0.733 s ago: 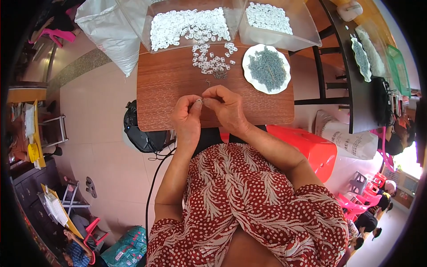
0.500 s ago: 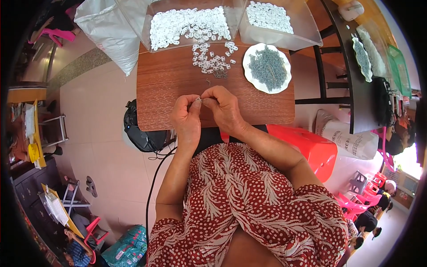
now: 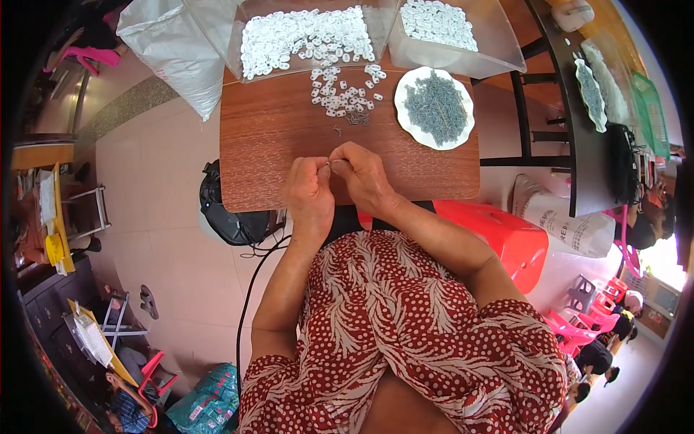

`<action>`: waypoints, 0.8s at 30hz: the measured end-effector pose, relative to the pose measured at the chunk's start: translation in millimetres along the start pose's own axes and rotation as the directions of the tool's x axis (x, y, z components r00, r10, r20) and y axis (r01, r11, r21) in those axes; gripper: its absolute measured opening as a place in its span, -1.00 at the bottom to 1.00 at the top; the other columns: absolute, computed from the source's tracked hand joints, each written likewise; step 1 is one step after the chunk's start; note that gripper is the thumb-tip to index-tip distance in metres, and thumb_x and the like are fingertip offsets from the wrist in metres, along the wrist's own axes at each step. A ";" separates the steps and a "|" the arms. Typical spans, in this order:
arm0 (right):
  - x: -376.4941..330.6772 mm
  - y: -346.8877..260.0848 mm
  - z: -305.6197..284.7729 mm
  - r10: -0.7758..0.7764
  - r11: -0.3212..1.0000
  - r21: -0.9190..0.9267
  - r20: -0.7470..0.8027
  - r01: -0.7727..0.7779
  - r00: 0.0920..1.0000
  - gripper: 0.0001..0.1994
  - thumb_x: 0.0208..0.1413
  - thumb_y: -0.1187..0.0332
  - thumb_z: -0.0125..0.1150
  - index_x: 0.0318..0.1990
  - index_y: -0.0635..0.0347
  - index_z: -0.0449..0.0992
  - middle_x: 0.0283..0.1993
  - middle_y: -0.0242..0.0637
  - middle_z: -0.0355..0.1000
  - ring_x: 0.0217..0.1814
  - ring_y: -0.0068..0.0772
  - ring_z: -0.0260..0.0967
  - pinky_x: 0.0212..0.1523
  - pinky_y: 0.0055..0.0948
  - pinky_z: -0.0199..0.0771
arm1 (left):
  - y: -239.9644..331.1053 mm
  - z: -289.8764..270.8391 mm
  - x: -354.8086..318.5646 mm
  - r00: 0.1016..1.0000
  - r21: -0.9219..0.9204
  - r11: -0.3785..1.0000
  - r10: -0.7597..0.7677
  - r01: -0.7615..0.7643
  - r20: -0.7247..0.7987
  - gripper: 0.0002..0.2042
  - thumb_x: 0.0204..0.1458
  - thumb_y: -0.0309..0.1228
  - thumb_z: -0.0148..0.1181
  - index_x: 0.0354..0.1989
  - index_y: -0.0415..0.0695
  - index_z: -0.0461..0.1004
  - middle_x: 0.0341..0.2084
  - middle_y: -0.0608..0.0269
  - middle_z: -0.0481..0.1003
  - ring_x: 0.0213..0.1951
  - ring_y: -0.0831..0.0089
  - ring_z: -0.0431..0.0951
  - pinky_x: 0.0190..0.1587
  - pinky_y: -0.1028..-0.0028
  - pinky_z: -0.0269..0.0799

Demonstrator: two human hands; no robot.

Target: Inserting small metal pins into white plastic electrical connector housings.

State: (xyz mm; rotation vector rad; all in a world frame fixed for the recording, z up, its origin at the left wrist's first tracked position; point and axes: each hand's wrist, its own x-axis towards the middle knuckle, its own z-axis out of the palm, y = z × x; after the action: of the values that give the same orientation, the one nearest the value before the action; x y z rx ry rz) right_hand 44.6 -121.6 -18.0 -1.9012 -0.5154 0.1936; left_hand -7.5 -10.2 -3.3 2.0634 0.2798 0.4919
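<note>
Over the near part of the brown wooden table (image 3: 260, 155), my left hand (image 3: 311, 184) and my right hand (image 3: 361, 173) meet fingertip to fingertip. Both are closed in a pinch around a small pale piece (image 3: 329, 163), mostly hidden by the fingers. Just beyond them lies a little heap of grey screws (image 3: 357, 118), with a few loose screws (image 3: 337, 131) beside it. Small white plastic pieces with two holes (image 3: 340, 99) are scattered behind the heap. To the right, a white scalloped plate (image 3: 405, 131) holds many grey screws (image 3: 436, 108).
Two clear plastic bins (image 3: 463, 61) of white pieces stand along the far edge. A white sack (image 3: 177, 54) leans at the far left corner. A black backpack (image 3: 235, 217) sits left of the table, a red stool (image 3: 506, 242) to the right. Other people sit at tables farther off.
My left hand has turned slightly and its fingers have shifted around the small piece. The right hand has barely moved. The view has shifted a little.
</note>
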 end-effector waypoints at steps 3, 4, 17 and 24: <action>-1.0 3.4 3.3 0.043 0.999 -0.023 0.001 -0.043 0.999 -0.94 0.04 0.50 0.03 -0.35 0.30 0.38 -0.42 -0.15 0.37 -0.37 -0.26 0.35 -0.35 -0.40 0.34 | -10.2 4.7 -1.3 0.999 -0.025 0.999 -0.037 0.036 -0.009 -0.92 -0.12 -0.64 0.12 -0.42 -0.22 0.43 -0.51 0.18 0.41 -0.45 0.30 0.43 -0.41 0.42 0.32; -1.2 3.9 4.5 0.044 0.998 -0.043 -0.011 -0.045 0.999 -0.93 0.05 0.49 0.02 -0.35 0.31 0.38 -0.43 -0.15 0.37 -0.38 -0.27 0.35 -0.35 -0.40 0.34 | -14.6 6.1 -1.7 0.997 -0.064 0.995 -0.079 0.078 -0.013 -0.93 -0.09 -0.63 0.11 -0.41 -0.23 0.44 -0.53 0.22 0.43 -0.50 0.38 0.43 -0.45 0.47 0.32; 9.3 -1.5 1.3 0.114 0.987 0.115 -0.003 -0.113 0.994 -0.92 0.07 0.47 0.07 -0.36 0.32 0.41 -0.49 -0.33 0.36 -0.45 -0.59 0.25 -0.41 -0.52 0.30 | -18.8 4.8 4.6 0.837 -0.546 0.660 -0.525 0.516 0.157 -0.91 0.01 -0.58 0.10 -0.33 -0.30 0.50 -0.55 0.31 0.48 -0.59 0.63 0.40 -0.56 0.65 0.35; 15.5 3.1 6.3 0.032 0.999 -0.002 -0.052 -0.032 0.998 -0.92 -0.03 0.47 0.10 -0.48 0.27 0.36 -0.50 -0.12 0.35 -0.42 -0.07 0.34 -0.42 -0.25 0.31 | -15.7 11.9 6.7 0.839 -0.556 0.656 -0.523 0.510 0.152 -0.93 0.02 -0.59 0.08 -0.36 -0.29 0.48 -0.56 0.33 0.46 -0.59 0.64 0.38 -0.53 0.66 0.31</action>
State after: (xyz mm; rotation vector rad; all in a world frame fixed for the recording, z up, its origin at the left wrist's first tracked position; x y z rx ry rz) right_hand 56.8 -110.4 -21.6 -1.9127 -0.4509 0.1644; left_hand 3.8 -8.8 -20.6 1.2898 0.6310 0.1985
